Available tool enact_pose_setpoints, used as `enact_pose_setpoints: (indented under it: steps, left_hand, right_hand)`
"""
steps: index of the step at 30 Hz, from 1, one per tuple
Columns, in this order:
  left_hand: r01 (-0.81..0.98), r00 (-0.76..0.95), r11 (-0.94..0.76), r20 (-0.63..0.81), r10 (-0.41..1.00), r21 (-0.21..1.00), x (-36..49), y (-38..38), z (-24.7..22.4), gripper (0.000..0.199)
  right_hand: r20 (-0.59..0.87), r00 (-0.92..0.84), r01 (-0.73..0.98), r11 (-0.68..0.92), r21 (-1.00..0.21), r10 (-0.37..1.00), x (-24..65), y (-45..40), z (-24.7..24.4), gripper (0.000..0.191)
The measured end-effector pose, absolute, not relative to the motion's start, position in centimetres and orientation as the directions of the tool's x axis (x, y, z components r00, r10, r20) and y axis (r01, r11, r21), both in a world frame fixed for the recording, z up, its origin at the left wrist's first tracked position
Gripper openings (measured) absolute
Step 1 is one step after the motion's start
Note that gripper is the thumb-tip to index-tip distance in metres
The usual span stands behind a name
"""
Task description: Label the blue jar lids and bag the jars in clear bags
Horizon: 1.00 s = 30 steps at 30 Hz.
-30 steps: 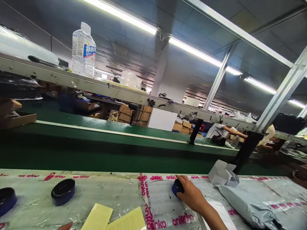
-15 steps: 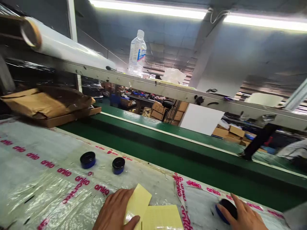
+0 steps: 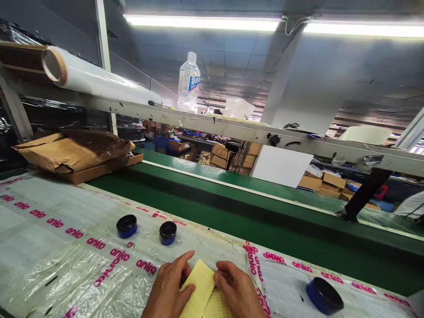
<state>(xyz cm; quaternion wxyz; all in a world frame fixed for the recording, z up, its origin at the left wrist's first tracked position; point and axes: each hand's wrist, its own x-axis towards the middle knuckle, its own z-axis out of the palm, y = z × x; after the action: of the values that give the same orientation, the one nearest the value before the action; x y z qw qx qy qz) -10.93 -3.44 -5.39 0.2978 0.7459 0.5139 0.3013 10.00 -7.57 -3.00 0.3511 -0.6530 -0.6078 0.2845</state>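
In front of me my left hand [image 3: 170,287] grips a yellow paper sheet [image 3: 199,285] covered in fine rows, its thumb lying on the left edge. My right hand [image 3: 240,289] is closed at the sheet's right edge, thumb and fingertips against it. Under them a second yellow piece [image 3: 217,305] shows in part. Away to the right, untouched, sits a round black-and-blue container [image 3: 324,296]. Two similar small ones, a left container [image 3: 126,226] and a middle container [image 3: 168,232], stand on the table beyond my left hand.
Plastic film and pink-lettered "anko" tape cover the table [image 3: 33,247]. Behind it runs a green conveyor belt [image 3: 212,207], with brown paper in a cardboard tray [image 3: 79,176] at left. A metal rail [image 3: 232,126] crosses above, bearing a bottle [image 3: 189,84] and a film roll [image 3: 96,77].
My right hand has let go of the right-hand container and moved left to the yellow sheet. The container stays on the table. The view has shifted slightly.
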Motion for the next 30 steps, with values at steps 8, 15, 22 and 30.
enact_pose_setpoints:
  steps: [8,15,22,30]
  left_hand:
    - [0.506,0.313,-0.328,0.185,0.932,0.798,-10.6,-3.9,-2.7,0.051]
    - [0.332,0.495,-0.211,0.021,0.869,0.919,-8.3,-1.6,-0.7,0.040]
    - [0.405,0.506,-0.197,-0.039,0.862,0.893,-7.2,-1.6,0.4,0.044]
    - [0.403,0.545,-0.213,-0.046,0.837,0.890,-6.7,-0.8,-0.3,0.050]
  right_hand:
    - [0.073,0.090,0.464,0.023,-0.885,0.993,9.4,-7.7,-2.5,0.023]
    - [0.200,0.087,0.531,0.125,-0.838,0.976,9.2,-8.5,-1.8,0.025]
    - [0.448,0.174,0.645,0.242,-0.725,0.877,8.2,-9.0,-3.3,0.008]
    - [0.726,0.044,0.807,0.404,-0.431,0.686,7.6,-9.4,-3.4,0.014]
